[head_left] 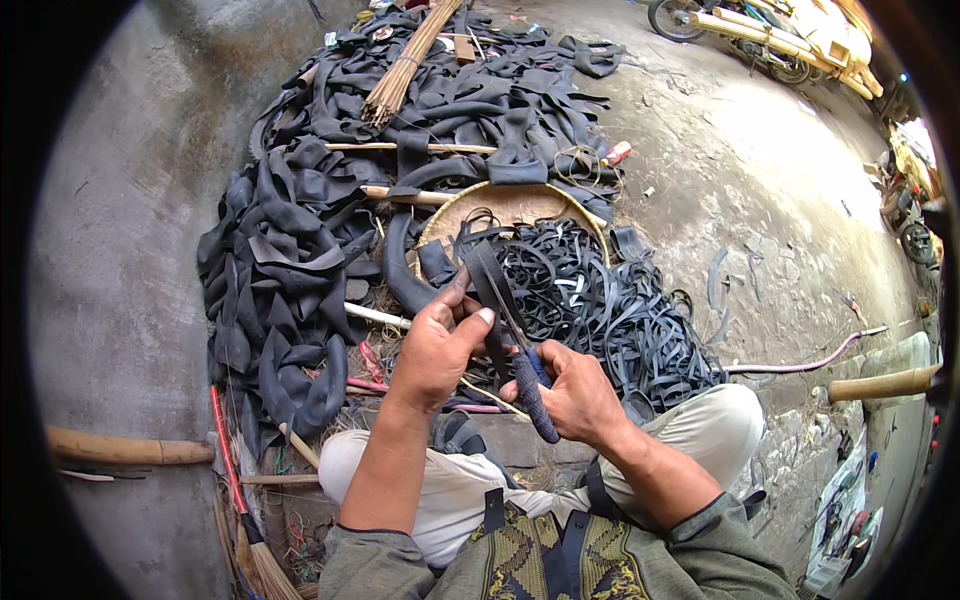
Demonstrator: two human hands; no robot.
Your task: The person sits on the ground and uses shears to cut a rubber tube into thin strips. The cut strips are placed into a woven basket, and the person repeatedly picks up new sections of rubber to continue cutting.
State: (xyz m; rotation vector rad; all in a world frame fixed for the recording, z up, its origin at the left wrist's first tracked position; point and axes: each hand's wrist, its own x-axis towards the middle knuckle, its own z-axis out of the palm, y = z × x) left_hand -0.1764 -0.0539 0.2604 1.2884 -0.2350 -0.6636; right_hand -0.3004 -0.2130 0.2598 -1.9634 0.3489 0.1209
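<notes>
My left hand pinches a flat black rubber strip, its thumb on top and the strip looping up past the fingertips. In my right hand are scissors with dark wrapped handles. Their blades point up and away, lying along the strip's right edge; how far apart the blades stand is hard to see. Just beyond both hands, a round woven tray is partly covered by a heap of narrow cut rubber strips, which spills over its near right side.
A large pile of black rubber tubes fills the left and far floor beside a grey wall. Across it lies a bundle of thin sticks. A broom is at lower left. A motorbike stands far right, near bamboo poles.
</notes>
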